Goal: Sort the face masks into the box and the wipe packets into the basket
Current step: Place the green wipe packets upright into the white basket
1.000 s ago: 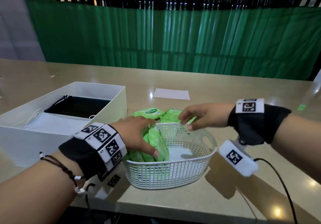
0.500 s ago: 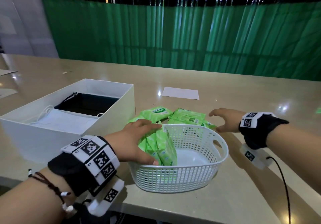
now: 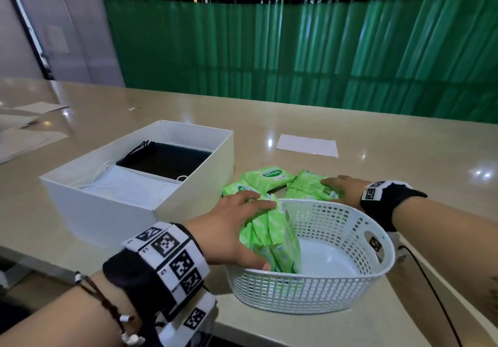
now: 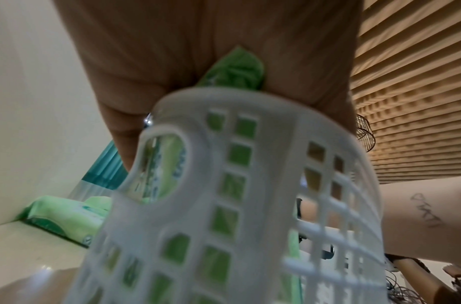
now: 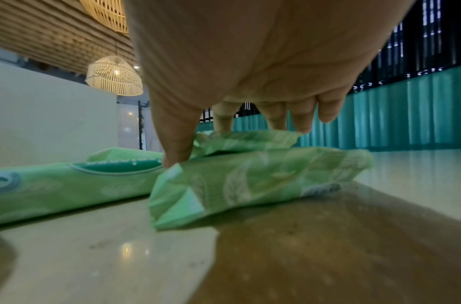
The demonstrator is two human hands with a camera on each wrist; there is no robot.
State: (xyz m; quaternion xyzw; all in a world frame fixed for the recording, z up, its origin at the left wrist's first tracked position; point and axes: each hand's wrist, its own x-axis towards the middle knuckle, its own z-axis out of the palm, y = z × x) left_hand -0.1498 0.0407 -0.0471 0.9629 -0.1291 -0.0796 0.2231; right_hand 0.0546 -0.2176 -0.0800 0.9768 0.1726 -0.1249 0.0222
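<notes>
Head view: white mesh basket (image 3: 336,287) near centre of the table (image 3: 390,147), white box (image 3: 194,201) to its left. Box holds a black face mask (image 3: 164,159) at the far end and white face masks (image 3: 126,187) nearer. Left hand (image 3: 229,230) is curled over a bunch of green wipe packets (image 3: 272,239) standing on edge against the basket's left wall, thumb on the near side, fingers across the top. Right hand (image 3: 342,189) lies on a loose wipe packet (image 3: 310,187) just beyond the basket's far rim; two more loose packets (image 3: 265,178) lie left of it, beside the box.

Left wrist view: blurred. Basket wall (image 4: 224,205) fills the frame, green packets visible through the mesh, a crumpled packet end (image 4: 237,70) poking up against the palm (image 4: 198,51). One packet on the table (image 4: 65,218) by the box wall.

Right wrist view: thumb (image 5: 174,142) on the near left corner of the packet (image 5: 250,181), fingertips (image 5: 302,121) at its crinkled top fold. Touching, but whether a pinch has closed I cannot tell.

Handling, my read: light, soft film pouches, slick and squashy, not fragile. They flop if lifted by a corner seam, so pinch across the middle, thumb under, fingers on top. The upright bunch will likely slump once released.
</notes>
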